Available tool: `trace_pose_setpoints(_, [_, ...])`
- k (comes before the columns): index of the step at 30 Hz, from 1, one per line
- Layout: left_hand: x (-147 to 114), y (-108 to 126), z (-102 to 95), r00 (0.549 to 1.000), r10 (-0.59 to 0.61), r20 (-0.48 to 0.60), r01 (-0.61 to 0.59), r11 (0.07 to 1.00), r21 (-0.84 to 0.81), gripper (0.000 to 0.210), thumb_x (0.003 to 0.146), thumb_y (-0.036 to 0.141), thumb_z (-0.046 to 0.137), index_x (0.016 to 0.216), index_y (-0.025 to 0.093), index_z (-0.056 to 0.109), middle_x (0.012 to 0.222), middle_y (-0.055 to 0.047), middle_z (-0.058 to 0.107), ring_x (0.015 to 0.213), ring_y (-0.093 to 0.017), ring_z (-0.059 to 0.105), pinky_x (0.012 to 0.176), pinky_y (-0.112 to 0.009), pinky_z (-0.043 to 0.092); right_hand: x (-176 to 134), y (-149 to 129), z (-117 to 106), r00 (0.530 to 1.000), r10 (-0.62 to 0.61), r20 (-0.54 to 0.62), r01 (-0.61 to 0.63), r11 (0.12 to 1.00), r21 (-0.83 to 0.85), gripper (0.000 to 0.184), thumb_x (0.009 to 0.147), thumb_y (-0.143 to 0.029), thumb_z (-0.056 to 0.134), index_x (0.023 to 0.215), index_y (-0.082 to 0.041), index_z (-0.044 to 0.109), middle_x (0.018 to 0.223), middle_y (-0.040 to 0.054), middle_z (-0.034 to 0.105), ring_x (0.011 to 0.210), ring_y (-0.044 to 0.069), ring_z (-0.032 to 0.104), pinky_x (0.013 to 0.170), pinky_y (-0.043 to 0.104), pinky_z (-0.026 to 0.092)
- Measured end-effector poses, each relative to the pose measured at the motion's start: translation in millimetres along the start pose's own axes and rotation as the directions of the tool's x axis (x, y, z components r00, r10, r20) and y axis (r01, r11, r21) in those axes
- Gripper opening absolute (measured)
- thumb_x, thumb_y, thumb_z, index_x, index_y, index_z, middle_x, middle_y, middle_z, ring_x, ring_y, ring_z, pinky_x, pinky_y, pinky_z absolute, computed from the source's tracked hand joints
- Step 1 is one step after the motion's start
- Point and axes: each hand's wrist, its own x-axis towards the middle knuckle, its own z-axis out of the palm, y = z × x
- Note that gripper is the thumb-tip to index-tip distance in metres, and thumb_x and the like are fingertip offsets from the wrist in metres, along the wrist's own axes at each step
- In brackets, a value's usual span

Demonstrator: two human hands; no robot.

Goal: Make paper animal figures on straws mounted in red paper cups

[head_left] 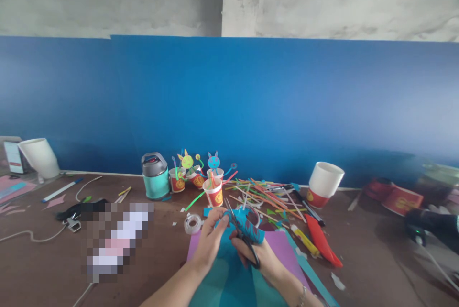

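And here we are, lower centre of the frame: my right hand point(263, 255) is curled around one pair of black-handled scissors point(237, 225), fingers wrapped at the loops. My left hand point(211, 237) is pinched together, thumb against fingers, clamped on a piece of blue paper with red markings point(254, 231) that spreads across the scissors toward my right hand. The scissors run on a slant, handles at lower right, tips pointing up and a little left; how far the blades stand apart, I can't tell.

Beneath my hands, a teal sheet point(208, 290) over one purple sheet point(289, 254) on the desk point(362, 264). Just above, at centre, four small red-and-white paper cups point(214, 197) cluster together, and two cat faces rise there, one yellow-green point(186, 162), one blue point(214, 162). One turquoise jar point(156, 182) stands left of them, one tape roll point(192, 224) sits by my left hand, and right of centre sprawl coloured straws point(265, 197), too tangled to count!
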Motion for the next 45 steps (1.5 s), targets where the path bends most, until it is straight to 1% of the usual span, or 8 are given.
trace_pose_setpoints(3, [0.4, 2.1, -0.3, 1.000, 0.023, 0.013, -0.023, 1.000, 0.007, 0.023, 0.081, 0.044, 0.059, 0.085, 0.023, 0.066, 0.092, -0.001, 0.064, 0.092, -0.020, 0.056, 0.085, -0.030, 0.043, 0.2, 0.6, 0.4, 0.999, 0.032, -0.021, -0.032, 0.999, 0.015, 0.041, 0.071, -0.056, 0.068, 0.079, -0.017, 0.059, 0.040, -0.0072, 0.047, 0.036, 0.007, 0.037, 0.038, 0.019, 0.028])
trace_pose_setpoints(6, [1.3, 3.8, -1.1, 0.999, 0.039, -0.004, -0.039, 0.999, 0.020, 0.023, 0.080, 0.044, 0.059, 0.085, 0.022, 0.066, 0.092, -0.002, 0.063, 0.092, -0.021, 0.055, 0.086, -0.030, 0.042, 0.4, -0.1, 0.1, 0.999, 0.046, -0.012, -0.045, 0.999, 0.023, 0.042, 0.070, -0.056, 0.069, 0.079, -0.017, 0.059, 0.040, -0.0076, 0.047, 0.035, 0.007, 0.039, 0.037, 0.019, 0.029])
trace_pose_setpoints(16, [2.4, 5.8, -2.6, 0.998, 0.056, -0.031, -0.053, 0.996, 0.073, 0.025, 0.081, 0.046, 0.058, 0.082, 0.022, 0.066, 0.089, -0.002, 0.060, 0.089, -0.020, 0.052, 0.083, -0.028, 0.041, -0.5, -1.6, -5.5, 0.998, 0.041, 0.048, -0.041, 0.999, -0.006, 0.035, 0.075, -0.051, 0.066, 0.075, -0.017, 0.058, 0.040, -0.0080, 0.047, 0.035, 0.006, 0.039, 0.038, 0.018, 0.030])
trace_pose_setpoints(20, [2.5, 7.2, -2.9, 0.997, 0.080, -0.022, -0.078, 0.993, 0.088, 0.025, 0.083, 0.045, 0.056, 0.078, 0.021, 0.065, 0.084, -0.001, 0.057, 0.085, -0.018, 0.050, 0.079, -0.026, 0.041, -0.6, -2.2, -6.5, 0.998, 0.037, 0.056, -0.037, 0.999, -0.005, 0.033, 0.075, -0.049, 0.066, 0.072, -0.017, 0.057, 0.039, -0.0082, 0.046, 0.035, 0.006, 0.038, 0.038, 0.018, 0.029])
trace_pose_setpoints(25, [3.1, 6.5, -3.0, 0.995, 0.090, -0.052, -0.086, 0.993, 0.076, 0.026, 0.080, 0.047, 0.059, 0.077, 0.021, 0.065, 0.085, -0.002, 0.057, 0.088, -0.019, 0.051, 0.083, -0.026, 0.041, -0.3, -3.4, -7.1, 0.996, 0.047, 0.077, -0.048, 0.999, 0.006, 0.034, 0.074, -0.050, 0.066, 0.069, -0.018, 0.056, 0.039, -0.0082, 0.046, 0.034, 0.006, 0.038, 0.038, 0.019, 0.028])
trace_pose_setpoints(33, [2.0, 5.2, -1.2, 0.997, 0.069, -0.030, -0.067, 0.996, 0.061, 0.027, 0.080, 0.048, 0.059, 0.080, 0.021, 0.066, 0.087, -0.003, 0.058, 0.090, -0.020, 0.052, 0.084, -0.029, 0.042, -1.3, -7.5, -2.8, 0.997, 0.035, 0.064, -0.035, 0.999, -0.006, 0.031, 0.074, -0.046, 0.066, 0.073, -0.017, 0.056, 0.042, -0.0062, 0.052, 0.035, 0.007, 0.041, 0.037, 0.018, 0.028])
trace_pose_setpoints(42, [1.9, 3.5, -0.6, 0.997, 0.065, -0.032, -0.062, 0.995, 0.075, 0.027, 0.080, 0.048, 0.058, 0.078, 0.021, 0.065, 0.082, -0.001, 0.056, 0.085, -0.019, 0.051, 0.080, -0.028, 0.043, 0.6, -0.4, -2.7, 0.998, 0.033, 0.045, -0.033, 0.999, 0.005, 0.028, 0.074, -0.042, 0.067, 0.077, -0.017, 0.057, 0.042, -0.0064, 0.052, 0.035, 0.007, 0.042, 0.037, 0.018, 0.030])
trace_pose_setpoints(45, [1.8, 3.2, -1.1, 0.998, 0.063, -0.033, -0.060, 0.996, 0.073, 0.027, 0.080, 0.048, 0.059, 0.081, 0.022, 0.066, 0.085, -0.002, 0.057, 0.087, -0.020, 0.052, 0.082, -0.028, 0.043, 0.6, -1.9, -2.5, 0.999, 0.032, 0.031, -0.032, 0.999, -0.008, 0.027, 0.075, -0.042, 0.067, 0.077, -0.017, 0.056, 0.041, -0.0072, 0.051, 0.036, 0.007, 0.042, 0.038, 0.018, 0.031])
